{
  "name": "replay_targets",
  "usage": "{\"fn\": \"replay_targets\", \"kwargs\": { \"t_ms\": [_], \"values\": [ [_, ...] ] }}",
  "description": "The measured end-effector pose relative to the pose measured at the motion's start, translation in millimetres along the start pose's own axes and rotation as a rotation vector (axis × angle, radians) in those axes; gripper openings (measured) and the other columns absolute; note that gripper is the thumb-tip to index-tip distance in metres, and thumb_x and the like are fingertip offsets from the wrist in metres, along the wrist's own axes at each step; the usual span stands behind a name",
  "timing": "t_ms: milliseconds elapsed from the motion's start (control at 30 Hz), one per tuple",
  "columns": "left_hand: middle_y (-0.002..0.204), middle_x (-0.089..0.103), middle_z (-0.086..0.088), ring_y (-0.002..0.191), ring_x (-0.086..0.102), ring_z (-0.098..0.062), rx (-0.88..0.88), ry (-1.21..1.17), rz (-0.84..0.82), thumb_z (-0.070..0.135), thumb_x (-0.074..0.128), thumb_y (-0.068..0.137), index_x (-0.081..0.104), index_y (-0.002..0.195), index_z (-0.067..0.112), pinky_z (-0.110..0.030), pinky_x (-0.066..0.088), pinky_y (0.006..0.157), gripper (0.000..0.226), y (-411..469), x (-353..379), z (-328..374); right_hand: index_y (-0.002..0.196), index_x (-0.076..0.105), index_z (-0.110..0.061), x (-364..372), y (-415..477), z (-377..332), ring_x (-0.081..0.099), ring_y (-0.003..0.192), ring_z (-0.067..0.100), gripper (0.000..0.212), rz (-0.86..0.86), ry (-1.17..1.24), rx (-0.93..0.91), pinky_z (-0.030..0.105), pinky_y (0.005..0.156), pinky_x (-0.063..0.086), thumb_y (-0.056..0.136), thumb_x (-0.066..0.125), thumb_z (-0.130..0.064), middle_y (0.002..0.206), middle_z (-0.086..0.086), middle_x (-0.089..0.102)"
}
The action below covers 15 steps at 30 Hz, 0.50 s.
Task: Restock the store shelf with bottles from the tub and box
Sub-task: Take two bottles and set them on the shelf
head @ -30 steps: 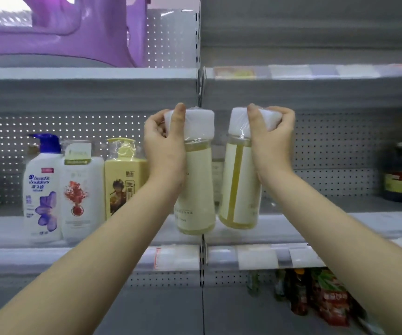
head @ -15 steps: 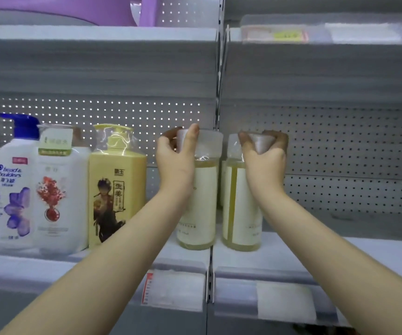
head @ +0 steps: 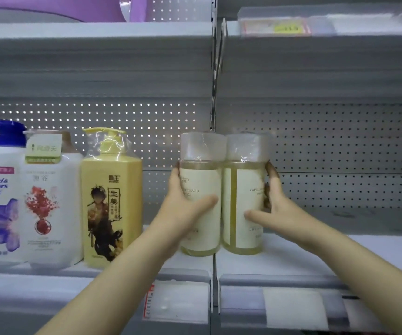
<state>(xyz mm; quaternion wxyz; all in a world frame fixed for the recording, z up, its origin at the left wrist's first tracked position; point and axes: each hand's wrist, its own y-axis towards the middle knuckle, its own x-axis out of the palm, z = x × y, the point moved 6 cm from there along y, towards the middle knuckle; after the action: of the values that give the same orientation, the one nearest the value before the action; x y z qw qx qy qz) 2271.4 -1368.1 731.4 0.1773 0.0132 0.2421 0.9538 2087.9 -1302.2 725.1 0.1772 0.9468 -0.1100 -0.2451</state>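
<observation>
At the far left of the shelf (head: pixel 304 259), a white shampoo bottle (head: pixel 0 197) with a blue pump and a purple flower is seen standing upright. Just beside it, touching or nearly so, a white bottle (head: pixel 50 201) with a red floral print is set. Next comes a yellow pump bottle (head: pixel 111 204), whose pump head is wrapped in clear film. All three are lined up near the front edge.

To the right of the yellow bottle, the left hand (head: pixel 183 209) is wrapped round the left pale bottle (head: pixel 202 175): the thumb is laid across the front label and the fingers are curled behind its left side. This bottle is stood upright on the shelf, its cap covered in clear film. The right pale bottle (head: pixel 243 180) is pressed against it, side to side, also upright on the shelf and film-capped. The pair is placed where the two shelf bays meet. The right pale bottle is gripped by the right hand (head: pixel 275 206), with the thumb across the label and the fingers round its right side.

Behind everything, a perforated back panel (head: pixel 340 141) is seen. Above, an upper shelf (head: pixel 98 56) carries a purple plastic item (head: pixel 50 6) at the left and a price label holder (head: pixel 275 27) at the right.
</observation>
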Motion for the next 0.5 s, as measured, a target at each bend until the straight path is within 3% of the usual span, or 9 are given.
{"fn": "replay_targets", "kwargs": {
  "t_ms": [67,133,267,333,400,500],
  "values": [
    [0.123,0.056,0.014,0.106,0.059,-0.008,0.004,0.056,-0.017,0.012,0.077,0.079,0.018,0.147,0.040,-0.028,0.054,0.080,0.094,-6.0,-2.8,-11.4,0.145,-0.011,-0.053,-1.9,-0.4,3.9,0.056,0.107,-0.003,0.111,0.012,0.014,0.007,0.027,0.089,0.052,0.084,0.074,-0.017,0.128,-0.018,0.050],
    [0.132,0.052,0.010,0.116,0.055,-0.012,0.016,0.090,0.063,0.015,0.084,0.070,0.022,0.148,0.033,-0.038,0.051,0.095,0.101,-2.3,-8.7,-16.7,0.145,-0.002,-0.052,0.1,2.3,3.3,0.059,0.103,0.001,0.109,0.084,-0.044,0.018,0.024,0.080,0.054,0.077,0.080,-0.026,0.122,-0.015,0.053],
    [0.135,0.045,0.006,0.123,0.049,-0.018,0.045,0.250,0.162,0.032,0.090,0.058,0.026,0.139,0.034,-0.045,0.045,0.103,0.104,3.5,-8.7,-19.1,0.145,0.006,-0.049,6.5,9.1,0.7,0.053,0.121,0.017,0.113,0.229,-0.191,0.018,0.045,0.098,0.050,0.063,0.085,-0.045,0.137,-0.002,0.046],
    [0.129,0.051,0.006,0.117,0.054,-0.017,-0.041,0.183,0.069,0.023,0.087,0.065,0.020,0.143,0.033,-0.038,0.049,0.098,0.103,3.8,-8.9,-26.0,0.148,0.000,-0.044,5.8,12.7,1.4,0.058,0.113,0.011,0.117,0.159,-0.158,0.055,0.038,0.093,0.054,0.069,0.085,-0.034,0.127,-0.007,0.053],
    [0.124,0.057,0.006,0.111,0.059,-0.016,-0.132,0.174,-0.079,0.011,0.083,0.070,0.020,0.144,0.031,-0.036,0.052,0.093,0.099,1.1,-8.9,-35.4,0.149,-0.013,-0.042,6.2,11.6,3.3,0.060,0.095,-0.002,0.121,0.019,-0.095,0.113,0.022,0.077,0.055,0.076,0.081,-0.016,0.108,-0.017,0.057],
    [0.121,0.060,0.006,0.109,0.061,-0.016,-0.151,0.202,-0.114,0.008,0.088,0.063,0.026,0.141,0.030,-0.041,0.054,0.094,0.103,4.0,-14.3,-39.7,0.148,-0.018,-0.045,2.8,10.5,7.4,0.062,0.093,-0.002,0.127,-0.005,-0.115,0.137,0.022,0.081,0.055,0.076,0.081,-0.011,0.104,-0.020,0.059]
  ]
}}
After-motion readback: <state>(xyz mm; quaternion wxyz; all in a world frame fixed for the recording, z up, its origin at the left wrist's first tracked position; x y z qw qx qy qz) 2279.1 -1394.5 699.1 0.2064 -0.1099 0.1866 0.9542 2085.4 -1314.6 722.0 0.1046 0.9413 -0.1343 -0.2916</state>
